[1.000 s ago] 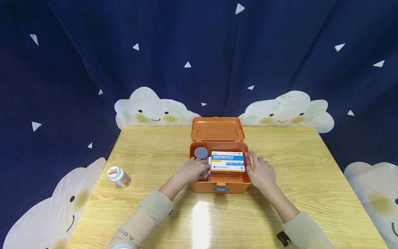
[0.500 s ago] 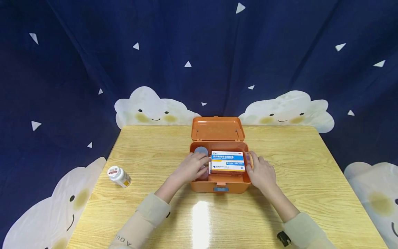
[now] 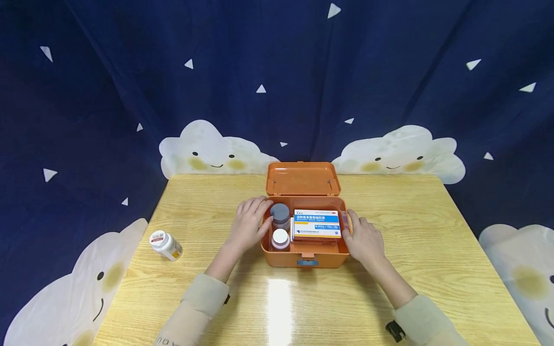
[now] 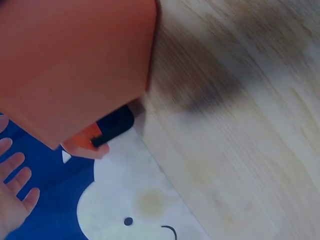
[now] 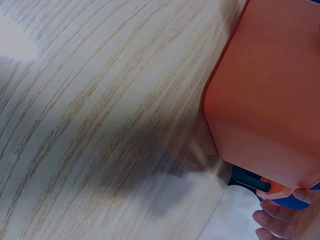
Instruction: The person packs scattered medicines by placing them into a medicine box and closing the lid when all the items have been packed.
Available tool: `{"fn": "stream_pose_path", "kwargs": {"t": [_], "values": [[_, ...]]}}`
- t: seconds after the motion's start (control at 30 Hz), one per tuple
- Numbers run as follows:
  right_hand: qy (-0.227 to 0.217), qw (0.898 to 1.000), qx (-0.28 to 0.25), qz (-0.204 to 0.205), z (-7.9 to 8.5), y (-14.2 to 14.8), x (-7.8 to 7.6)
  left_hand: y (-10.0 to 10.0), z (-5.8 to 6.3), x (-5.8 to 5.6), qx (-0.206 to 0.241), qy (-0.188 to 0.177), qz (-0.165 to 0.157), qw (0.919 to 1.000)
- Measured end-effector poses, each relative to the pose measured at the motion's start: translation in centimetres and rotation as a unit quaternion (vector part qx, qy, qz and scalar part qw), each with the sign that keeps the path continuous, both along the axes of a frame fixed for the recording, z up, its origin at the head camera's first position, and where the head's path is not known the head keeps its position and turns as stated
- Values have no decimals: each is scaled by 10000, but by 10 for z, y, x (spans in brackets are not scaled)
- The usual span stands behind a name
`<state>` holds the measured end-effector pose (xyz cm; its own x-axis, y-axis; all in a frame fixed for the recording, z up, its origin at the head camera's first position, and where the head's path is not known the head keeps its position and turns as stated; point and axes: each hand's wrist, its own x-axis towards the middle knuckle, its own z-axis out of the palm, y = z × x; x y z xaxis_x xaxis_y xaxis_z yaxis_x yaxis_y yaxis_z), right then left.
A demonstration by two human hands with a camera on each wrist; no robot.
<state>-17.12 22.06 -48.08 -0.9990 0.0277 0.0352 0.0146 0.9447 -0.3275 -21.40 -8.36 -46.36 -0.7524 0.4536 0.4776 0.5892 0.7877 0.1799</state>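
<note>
An orange storage box (image 3: 277,260) stands with its lid raised at the back. My left hand (image 3: 247,225) is at its left rim, index finger and thumb reaching to the edge; other fingers spread apart in the left wrist view. My right hand (image 3: 367,242) rests at the right rim with its thumb over the edge, fingers loosely bent in the right wrist view. Inside, a grey-capped bottle (image 3: 280,213) stands behind a white-capped bottle (image 3: 281,239), both upright. Beside them lies a white and blue medicine carton (image 3: 317,224), with another white edge along its left side.
A white pill bottle (image 3: 166,245) with a yellow label lies tilted on the wooden table (image 3: 207,202), to the left. The box's lid (image 3: 303,179) leans back near the table's far edge. A dark blue curtain (image 3: 216,57) with clouds hangs behind.
My left hand has withdrawn from over the bottles and moved left to the box's left rim, uncovering the white-capped bottle. My right hand has stayed at the right rim.
</note>
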Motion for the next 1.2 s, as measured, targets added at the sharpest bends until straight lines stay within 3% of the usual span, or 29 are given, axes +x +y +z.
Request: {"fn": "stream_pose_path", "kwargs": {"t": [0.27,0.47,0.73,1.03,1.2], "values": [[34,10000,-4,-1,0,0,0,-23,-1,-4,230,-27,678,9974],[-2,10000,8,4,0,0,0,-46,0,-5,441,-257,1211,9913],[-61,10000,28,-4,0,0,0,-75,-2,-2,516,-615,1823,9800],[-102,9999,50,-1,1,0,0,-101,-4,4,866,-348,2403,9662],[-55,10000,20,9,0,0,0,-114,-6,9,973,-381,2820,9537]]}}
